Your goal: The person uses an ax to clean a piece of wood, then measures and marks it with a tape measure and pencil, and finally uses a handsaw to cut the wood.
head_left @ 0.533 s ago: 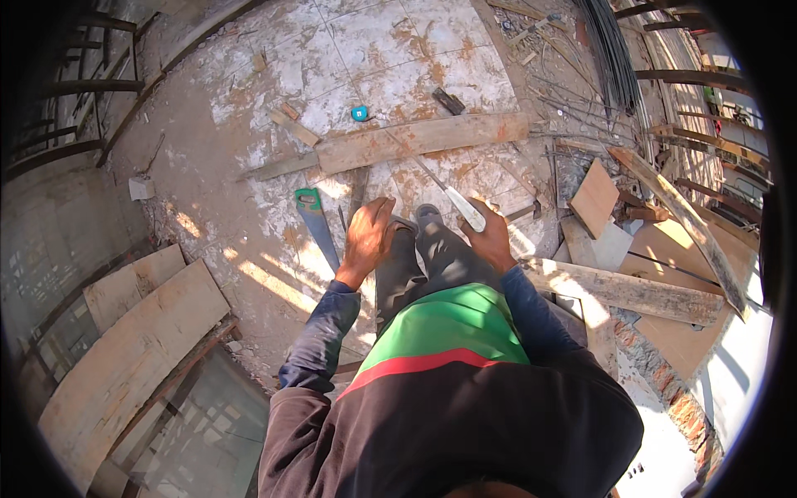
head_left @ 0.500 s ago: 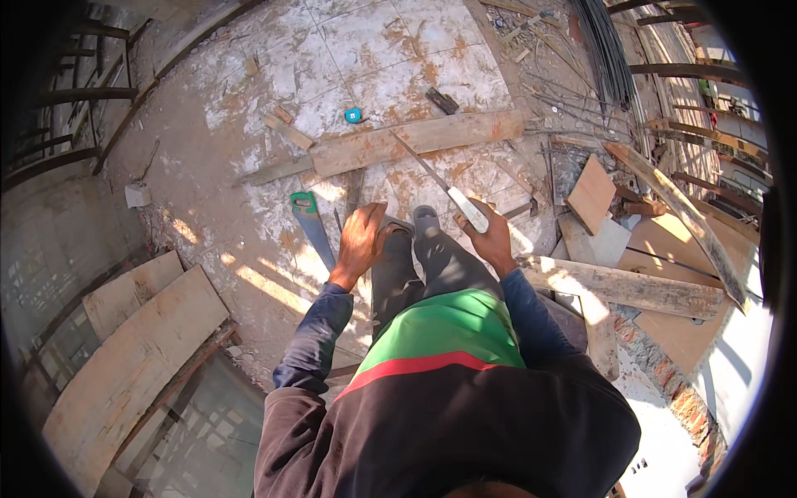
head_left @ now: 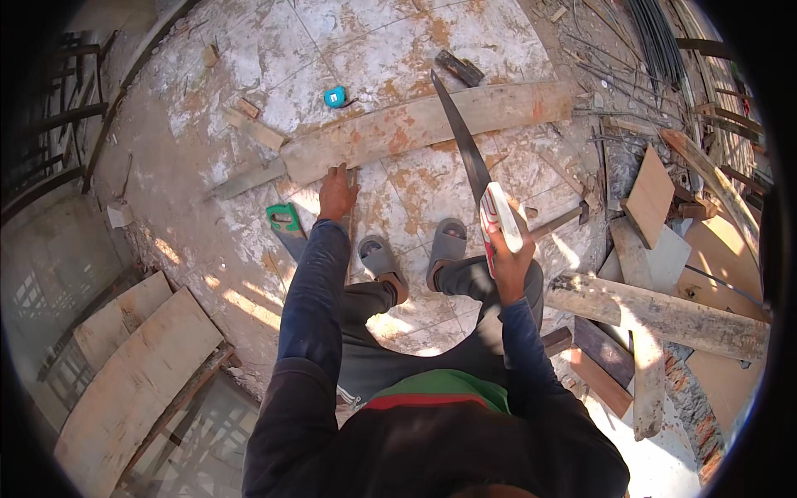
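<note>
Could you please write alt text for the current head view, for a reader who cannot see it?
A person's right hand grips a handsaw, blade pointing forward; the left hand is at the near edge of a long wooden plank on a dusty tiled floor. A green-handled saw lies nearby, and a blue tape measure sits beyond the plank.

Head camera: left one of a head-worn pair, wide fisheye, upright, unmirrored.
Facing: steeply down, past the dark sweater (head_left: 440, 444) to the floor (head_left: 378, 62).
Sweater: nearest, across the lower edge.
Sandals (head_left: 380, 260): farther down, near mid-picture.
Long board (head_left: 382, 137): beyond sandals, above centre.
Picture rim: dark, curved, straight edges bowing there.
</note>
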`<state>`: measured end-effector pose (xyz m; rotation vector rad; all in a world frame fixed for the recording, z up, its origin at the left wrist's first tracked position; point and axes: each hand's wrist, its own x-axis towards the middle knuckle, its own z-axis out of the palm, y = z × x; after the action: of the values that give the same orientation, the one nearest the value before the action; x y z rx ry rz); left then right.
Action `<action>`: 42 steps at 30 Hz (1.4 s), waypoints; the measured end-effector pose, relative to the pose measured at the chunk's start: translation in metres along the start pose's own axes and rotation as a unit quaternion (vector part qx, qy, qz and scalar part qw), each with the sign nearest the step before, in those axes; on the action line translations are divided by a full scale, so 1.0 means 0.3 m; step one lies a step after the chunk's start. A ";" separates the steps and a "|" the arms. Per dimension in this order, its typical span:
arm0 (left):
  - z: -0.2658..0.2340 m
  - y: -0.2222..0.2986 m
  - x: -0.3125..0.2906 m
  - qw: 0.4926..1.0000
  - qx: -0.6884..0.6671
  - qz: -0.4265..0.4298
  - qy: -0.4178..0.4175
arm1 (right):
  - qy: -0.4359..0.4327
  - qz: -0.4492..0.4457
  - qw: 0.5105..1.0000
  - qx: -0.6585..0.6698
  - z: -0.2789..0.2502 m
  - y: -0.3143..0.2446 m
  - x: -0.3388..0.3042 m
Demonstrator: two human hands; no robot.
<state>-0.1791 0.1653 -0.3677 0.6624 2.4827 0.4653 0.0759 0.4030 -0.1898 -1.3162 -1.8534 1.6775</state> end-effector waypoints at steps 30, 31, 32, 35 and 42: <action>0.665 0.015 0.499 0.979 0.140 0.066 0.135 | 0.279 -0.204 0.936 -0.069 -0.225 0.379 -0.126; 0.671 0.010 0.503 0.977 0.143 0.081 0.132 | 0.293 -0.178 0.938 -0.049 -0.245 0.370 -0.150; 0.676 0.010 0.509 0.974 0.171 0.079 0.125 | 0.309 -0.179 0.932 -0.057 -0.288 0.397 -0.160; 0.636 0.069 0.506 0.960 0.238 0.127 0.079 | 0.327 -0.185 0.925 -0.054 -0.389 0.465 -0.188; 0.598 0.063 0.737 0.971 0.193 0.135 0.046 | 0.309 -0.154 0.939 -0.002 -0.520 0.751 -0.077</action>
<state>-0.2353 0.3338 -0.5911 1.1673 2.6057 0.1047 0.2969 0.4559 -0.3450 -1.2763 -1.5716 0.9513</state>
